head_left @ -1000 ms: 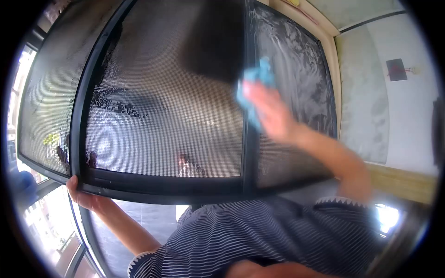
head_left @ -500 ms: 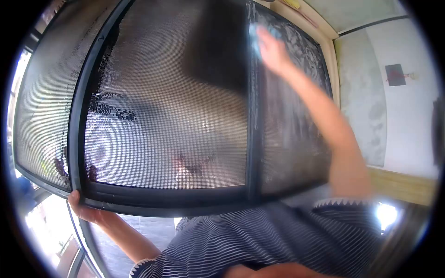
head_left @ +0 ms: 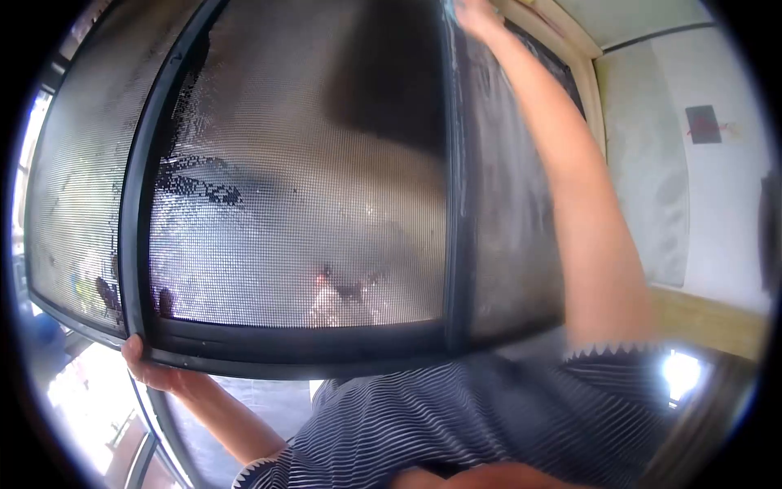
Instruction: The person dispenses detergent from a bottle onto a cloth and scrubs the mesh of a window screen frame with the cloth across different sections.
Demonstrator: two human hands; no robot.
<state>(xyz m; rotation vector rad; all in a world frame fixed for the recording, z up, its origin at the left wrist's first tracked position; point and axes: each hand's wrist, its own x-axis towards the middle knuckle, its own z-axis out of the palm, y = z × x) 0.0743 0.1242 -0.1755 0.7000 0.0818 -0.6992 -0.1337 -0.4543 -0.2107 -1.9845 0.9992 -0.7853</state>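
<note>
From where I stand, the person's left hand [head_left: 155, 373] is clamped on the black frame [head_left: 285, 346], thumb up against its front face, the other fingers lower down at the underside. The frame's bottom rail runs off to that hand's right, and a dark upright [head_left: 138, 204] rises directly above the thumb. Up and to the right of the same hand spreads a mesh panel [head_left: 301, 220], patchy with reflections and darker areas; up and to its left is a narrower mesh section [head_left: 77, 187].

The right hand [head_left: 479, 18] is far above the left one and well to its right, at the very top of what I can see. A scrap of blue cloth [head_left: 450, 10] shows just left of its fingers, touching them; most of the cloth is hidden, so I can't tell how tightly the fingers close on it. Just below that hand, a second upright [head_left: 460, 212] drops to the bottom rail, and beside it, below the hand, is a streaked pane [head_left: 509, 196], partly covered by the raised forearm [head_left: 586, 196]. Off to the right hand's right are a cream surround [head_left: 588, 73] and, lower down, a pale wall [head_left: 725, 212] with a dark square [head_left: 702, 116] on it.
</note>
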